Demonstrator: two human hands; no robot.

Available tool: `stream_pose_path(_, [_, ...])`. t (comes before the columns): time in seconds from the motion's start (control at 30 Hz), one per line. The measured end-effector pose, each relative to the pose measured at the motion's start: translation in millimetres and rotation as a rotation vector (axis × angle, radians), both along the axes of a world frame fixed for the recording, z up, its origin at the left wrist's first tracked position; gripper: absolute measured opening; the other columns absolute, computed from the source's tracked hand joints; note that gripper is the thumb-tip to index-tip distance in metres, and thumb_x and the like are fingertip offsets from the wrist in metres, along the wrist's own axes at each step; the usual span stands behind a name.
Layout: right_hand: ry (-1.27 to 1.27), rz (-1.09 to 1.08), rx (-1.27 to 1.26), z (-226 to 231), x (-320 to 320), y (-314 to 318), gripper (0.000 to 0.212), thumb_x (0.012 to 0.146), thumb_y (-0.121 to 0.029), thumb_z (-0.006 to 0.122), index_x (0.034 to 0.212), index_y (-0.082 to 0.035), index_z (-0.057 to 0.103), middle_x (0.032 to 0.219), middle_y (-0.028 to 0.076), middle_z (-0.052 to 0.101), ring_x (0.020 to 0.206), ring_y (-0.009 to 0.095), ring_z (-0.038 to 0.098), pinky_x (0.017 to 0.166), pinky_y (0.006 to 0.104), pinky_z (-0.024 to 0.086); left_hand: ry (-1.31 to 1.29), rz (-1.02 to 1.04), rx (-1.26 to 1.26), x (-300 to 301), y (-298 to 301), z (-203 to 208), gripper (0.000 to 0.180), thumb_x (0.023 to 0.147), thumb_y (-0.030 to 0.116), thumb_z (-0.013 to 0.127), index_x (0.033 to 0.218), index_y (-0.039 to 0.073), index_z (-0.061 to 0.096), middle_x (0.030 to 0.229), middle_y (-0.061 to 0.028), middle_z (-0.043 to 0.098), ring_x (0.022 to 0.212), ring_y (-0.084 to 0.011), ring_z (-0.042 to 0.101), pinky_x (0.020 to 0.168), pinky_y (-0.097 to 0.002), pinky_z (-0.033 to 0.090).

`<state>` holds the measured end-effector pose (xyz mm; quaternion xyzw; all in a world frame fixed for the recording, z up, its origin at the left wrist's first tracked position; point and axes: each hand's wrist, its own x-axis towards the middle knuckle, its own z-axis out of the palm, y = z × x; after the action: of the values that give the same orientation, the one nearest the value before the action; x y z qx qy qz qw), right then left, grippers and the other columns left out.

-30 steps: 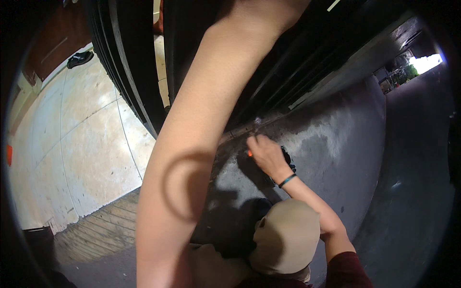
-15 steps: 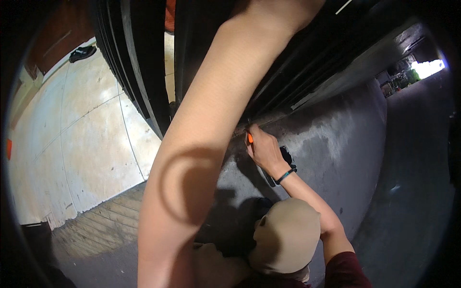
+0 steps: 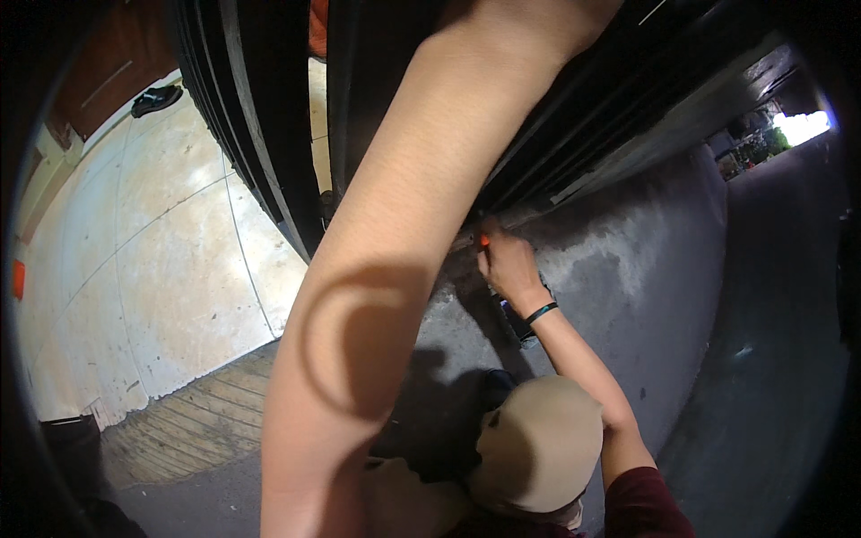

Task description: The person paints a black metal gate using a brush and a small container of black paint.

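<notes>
- A person's right hand (image 3: 513, 267) curls, nearly closed, around a small orange object (image 3: 485, 239) at the foot of a black slatted gate (image 3: 574, 134), above grey concrete (image 3: 646, 269).
- The left arm (image 3: 395, 197) stretches across the gate; the left hand (image 3: 543, 20) is cut off, its grip impossible to tell.
- A dark band (image 3: 541, 312) circles the right wrist.

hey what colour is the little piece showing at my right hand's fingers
The little piece is orange; the head view shows it.

Slats (image 3: 596, 117) block right hand (image 3: 514, 269) ahead; rightward is free.
</notes>
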<state>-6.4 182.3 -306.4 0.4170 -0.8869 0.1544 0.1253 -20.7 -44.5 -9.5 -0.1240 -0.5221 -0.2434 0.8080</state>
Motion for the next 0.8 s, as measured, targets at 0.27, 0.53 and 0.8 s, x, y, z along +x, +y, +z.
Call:
stream_pose_path(0.27, [0.139,0.101,0.166,-31,15,-1,0.024,0.090,-0.003,0.067,0.114,-0.006,0.063,0.093,0.021,0.069,0.083,0.040,0.073,0.069,0.0496,0.060,0.015,0.045,-0.023,2,-1,-1,0.041,0.113,0.030,0.061,0.117,-0.010,0.058,0.096,-0.0334,0.066,0.089,-0.0498,0.069,0.078,-0.0552,0.056])
stream_pose_path(0.53, [-0.145,-0.165,-0.211,-7,-9,-10,0.029,0.100,-0.011,0.066,0.128,-0.006,0.059,0.100,0.032,0.074,0.094,0.053,0.072,0.075,0.0582,0.060,-0.132,0.114,0.025,9,0,-6,0.042,0.113,0.033,0.060,0.120,-0.009,0.060,0.097,-0.0338,0.067,0.088,-0.0512,0.070,0.078,-0.0560,0.057])
stream_pose_path(0.8, [-0.003,0.095,-0.192,-3,28,30,0.015,0.100,-0.004,0.073,0.110,-0.002,0.063,0.095,0.024,0.071,0.085,0.044,0.071,0.074,0.0502,0.059,-0.095,0.124,-0.002,12,-1,-2,0.043,0.114,0.034,0.058,0.114,-0.009,0.060,0.093,-0.0325,0.066,0.086,-0.0507,0.071,0.077,-0.0561,0.058])
